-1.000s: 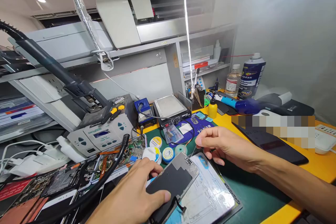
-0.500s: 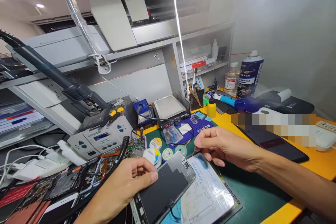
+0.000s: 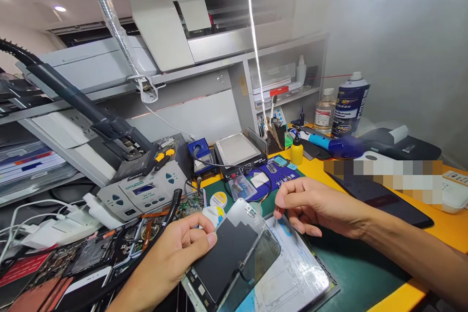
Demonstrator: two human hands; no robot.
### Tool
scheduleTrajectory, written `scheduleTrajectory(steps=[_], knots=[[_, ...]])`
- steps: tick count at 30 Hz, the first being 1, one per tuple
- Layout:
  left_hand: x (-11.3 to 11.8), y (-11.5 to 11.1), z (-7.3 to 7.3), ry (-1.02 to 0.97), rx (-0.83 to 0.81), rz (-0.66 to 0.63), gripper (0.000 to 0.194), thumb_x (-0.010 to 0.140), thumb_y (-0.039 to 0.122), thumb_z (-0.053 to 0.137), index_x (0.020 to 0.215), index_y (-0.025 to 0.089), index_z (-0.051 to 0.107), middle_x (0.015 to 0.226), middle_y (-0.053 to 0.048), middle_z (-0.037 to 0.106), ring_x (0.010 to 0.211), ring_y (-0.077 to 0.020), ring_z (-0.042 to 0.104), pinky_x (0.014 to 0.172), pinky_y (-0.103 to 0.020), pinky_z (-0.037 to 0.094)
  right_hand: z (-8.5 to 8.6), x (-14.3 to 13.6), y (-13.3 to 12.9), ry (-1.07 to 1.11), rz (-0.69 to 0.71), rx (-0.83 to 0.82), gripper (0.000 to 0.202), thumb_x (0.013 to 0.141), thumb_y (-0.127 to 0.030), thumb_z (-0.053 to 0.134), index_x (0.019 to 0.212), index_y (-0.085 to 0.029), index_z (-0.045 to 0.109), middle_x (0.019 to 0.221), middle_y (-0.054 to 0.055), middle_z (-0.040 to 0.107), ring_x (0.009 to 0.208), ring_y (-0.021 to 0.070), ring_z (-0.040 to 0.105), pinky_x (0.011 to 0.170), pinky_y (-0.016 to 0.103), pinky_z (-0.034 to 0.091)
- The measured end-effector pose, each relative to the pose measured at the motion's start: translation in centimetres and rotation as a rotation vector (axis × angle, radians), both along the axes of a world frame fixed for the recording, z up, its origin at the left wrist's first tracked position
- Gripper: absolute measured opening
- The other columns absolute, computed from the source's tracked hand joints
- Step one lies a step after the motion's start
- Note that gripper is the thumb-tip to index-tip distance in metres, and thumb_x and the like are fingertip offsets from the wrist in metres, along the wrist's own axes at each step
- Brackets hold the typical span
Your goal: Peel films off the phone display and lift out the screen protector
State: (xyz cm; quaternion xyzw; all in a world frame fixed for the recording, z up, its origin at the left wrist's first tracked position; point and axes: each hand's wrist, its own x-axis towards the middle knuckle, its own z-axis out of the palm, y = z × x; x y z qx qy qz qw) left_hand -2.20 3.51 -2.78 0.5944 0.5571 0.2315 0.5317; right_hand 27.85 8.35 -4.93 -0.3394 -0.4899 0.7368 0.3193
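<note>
My left hand (image 3: pixel 183 248) grips the left edge of a phone screen assembly (image 3: pixel 228 263), thumb on top and fingers curled beneath. Its inner side faces up, with a black plate, a silvery strip along the top and a dark flex cable. A dark glossy panel (image 3: pixel 268 253) shows along its right side. My right hand (image 3: pixel 303 204) hovers to the right, thumb and forefinger pinched around a small thin object I cannot make out, its other fingers loosely curled. Below that hand lies a plastic-covered white sheet (image 3: pixel 292 273) with printed line drawings, partly hidden by the screen assembly.
A soldering station (image 3: pixel 146 190), power strip (image 3: pixel 47 231) and phone parts (image 3: pixel 87 253) crowd the left. Behind are round tins (image 3: pixel 218 200), a heating plate (image 3: pixel 237 148) and a yellow bottle (image 3: pixel 296 151). A spray can (image 3: pixel 349 107) and dark phone (image 3: pixel 383 197) stand and lie to the right.
The screen assembly has turned in my left hand, and more of the dark glossy panel shows on its right. My right hand keeps its pinch and sits slightly further right in view.
</note>
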Motion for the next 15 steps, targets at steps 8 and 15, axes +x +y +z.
scheduleTrajectory(steps=[8,15], knots=[[-0.4,-0.27,-0.43,-0.011,-0.016,-0.029,0.039,0.094,0.063,0.055,0.091,0.025,0.046,0.065,0.009,0.033,0.061,-0.0122,0.033,0.058,-0.026,0.024,0.1,0.28,0.07,-0.142,0.119,0.045,0.024,0.08,-0.034,0.077,0.074,-0.015,0.063,0.078,0.004,0.071,0.044,0.006,0.058,0.032,0.011,0.038],[-0.19,-0.28,-0.52,0.041,0.025,-0.046,0.043,0.094,0.068,0.05,0.093,0.025,0.048,0.07,0.008,0.037,0.065,-0.0133,0.033,0.062,-0.027,0.028,0.41,0.92,0.36,-0.294,0.189,0.124,0.019,0.077,-0.031,0.076,0.074,-0.015,0.066,0.057,-0.005,0.059,0.04,0.0076,0.056,0.03,0.011,0.039]])
